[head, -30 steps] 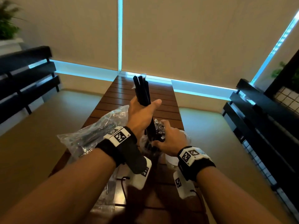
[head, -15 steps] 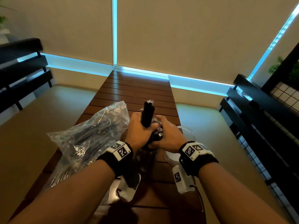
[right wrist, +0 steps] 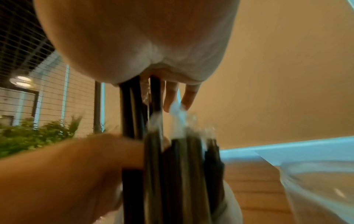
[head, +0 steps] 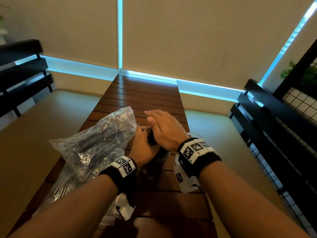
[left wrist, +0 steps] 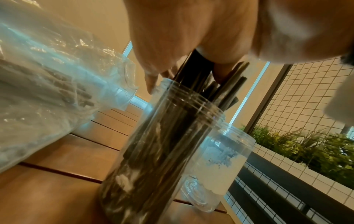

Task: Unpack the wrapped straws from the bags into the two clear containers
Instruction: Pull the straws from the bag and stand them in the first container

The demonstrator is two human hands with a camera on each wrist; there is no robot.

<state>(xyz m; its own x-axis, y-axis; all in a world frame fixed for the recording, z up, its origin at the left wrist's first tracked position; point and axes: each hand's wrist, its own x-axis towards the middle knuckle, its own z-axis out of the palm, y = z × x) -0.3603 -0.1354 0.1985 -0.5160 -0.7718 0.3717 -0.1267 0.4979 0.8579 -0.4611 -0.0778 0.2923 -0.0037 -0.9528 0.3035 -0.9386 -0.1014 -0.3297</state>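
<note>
A bundle of black wrapped straws (head: 151, 139) stands upright in the nearer clear container (left wrist: 162, 144), their tops sticking out above its rim. My left hand (head: 143, 134) grips the bundle just above the rim, fingers and thumb curled round it. My right hand (head: 161, 124) lies flat over the straw tops, its palm (right wrist: 153, 45) on them and its fingers (right wrist: 170, 97) straight. A second clear container (left wrist: 222, 159) stands just to the right, holding no straws. The clear plastic bag (head: 96, 143) with more dark straws lies to the left of my hands.
All of this rests on a narrow slatted wooden table (head: 145, 93) that runs away from me. Black benches (head: 22, 78) flank it on both sides. On the right stand a wire grid panel (head: 300, 103) and green plants (left wrist: 316, 148).
The left hand has lowered the straw bundle from high above the table down into the container. The right hand left the container's rim and now lies flat on the straw tops.
</note>
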